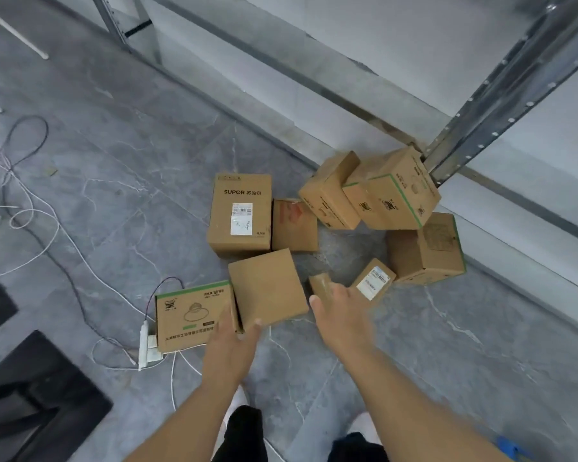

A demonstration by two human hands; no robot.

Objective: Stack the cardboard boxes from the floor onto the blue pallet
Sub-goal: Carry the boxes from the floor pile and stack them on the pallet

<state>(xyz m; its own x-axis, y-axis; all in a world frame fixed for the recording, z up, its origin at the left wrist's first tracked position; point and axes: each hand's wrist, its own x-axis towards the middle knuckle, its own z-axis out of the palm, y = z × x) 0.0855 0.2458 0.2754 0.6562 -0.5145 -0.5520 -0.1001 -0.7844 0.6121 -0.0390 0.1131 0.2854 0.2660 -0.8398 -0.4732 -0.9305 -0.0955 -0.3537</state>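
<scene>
Head view, looking down at grey floor (pixel 121 168).

Boxes: a loose cluster lies on the floor near a metal rack post (pixel 501 105). None is on a pallet; the blue pallet itself is not identifiable in view. A small blue shape at the bottom right edge is cut off, so I cannot say what it is.

Plain box (pixel 267 288): nearest the person, tilted, its left lower corner against the green-edged box (pixel 194 315). Judged to be the next pick, since both hands converge on it.

Left hand (pixel 234 338): fingers extended along the left side of the plain box, thumb up against its near edge. Touching, not visibly wrapped round it. Contact on the far side of the fingers is hidden.

Right hand (pixel 337 311): spread open, holding nothing, blurred. It lies over a small flat box (pixel 319 285) just right of the plain box; whether it touches that one cannot be told.

The hands sit on opposite sides, which suits a two-sided squeeze lift.

Further off: the tall printed box (pixel 239 215), and two boxes leaning on each other by the post (pixel 391 191).

White cables and a power strip (pixel 147 345) touch the green-edged box; possible snag.

Box weights and contents: unknown.
</scene>
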